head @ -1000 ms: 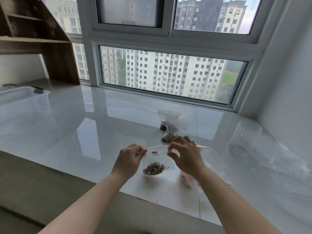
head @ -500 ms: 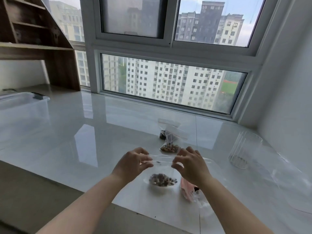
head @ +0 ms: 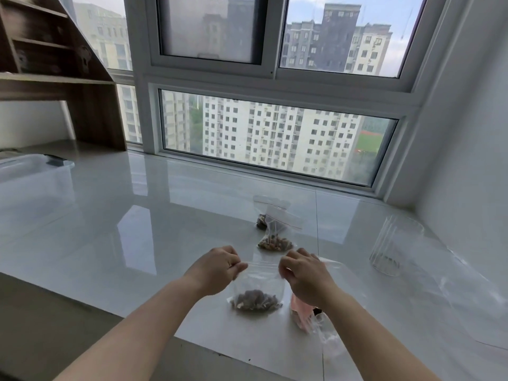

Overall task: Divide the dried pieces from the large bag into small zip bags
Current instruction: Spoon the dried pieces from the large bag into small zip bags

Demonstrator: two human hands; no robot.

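Left hand (head: 217,269) and right hand (head: 305,276) pinch a small zip bag (head: 257,290) over glossy white sill (head: 137,229) — window (head: 275,138) beyond.

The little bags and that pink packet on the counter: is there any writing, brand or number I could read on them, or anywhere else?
None can be read.
Pink packet: any print is too blurred, and the right hand partly hides it.
Held zip bag, two filled zip bags, ribbed glass: no lettering shows.

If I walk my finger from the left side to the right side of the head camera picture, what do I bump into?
Clear plastic bin → left hand → small zip bag held up by its top → right hand → ribbed glass cup.
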